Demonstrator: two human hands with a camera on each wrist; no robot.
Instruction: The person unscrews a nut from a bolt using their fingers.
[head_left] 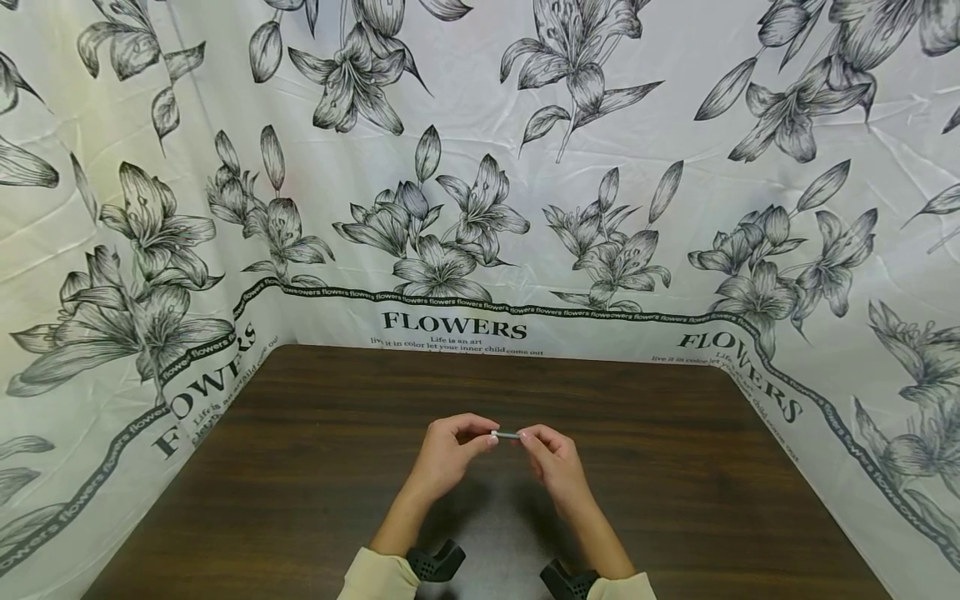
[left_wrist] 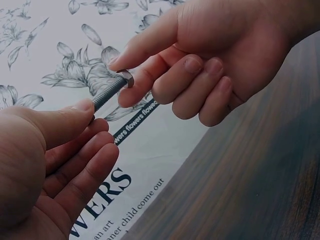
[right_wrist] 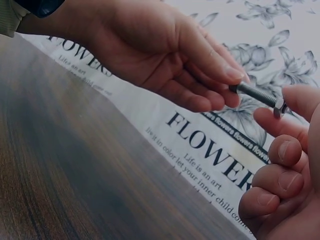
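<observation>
Between my two hands, above the table, a grey threaded metal bolt (head_left: 507, 435) lies nearly level. My left hand (head_left: 442, 460) pinches one end between thumb and fingers. That end looks dark in the right wrist view and is partly covered by the fingertips. At the other end sits a shiny hexagonal piece (left_wrist: 127, 78), and I cannot tell whether it is a nut or the bolt's head. The thumb and index finger of my right hand (head_left: 558, 468) pinch around this piece. The right hand's other fingers are curled and hold nothing.
Beneath both hands spreads a dark brown wood-grain table (head_left: 315, 492). A white cloth (head_left: 480, 250) printed with black flowers and lettering hangs around its back and sides. A black device (head_left: 437, 562) is worn at the left wrist, another black device (head_left: 567, 579) at the right.
</observation>
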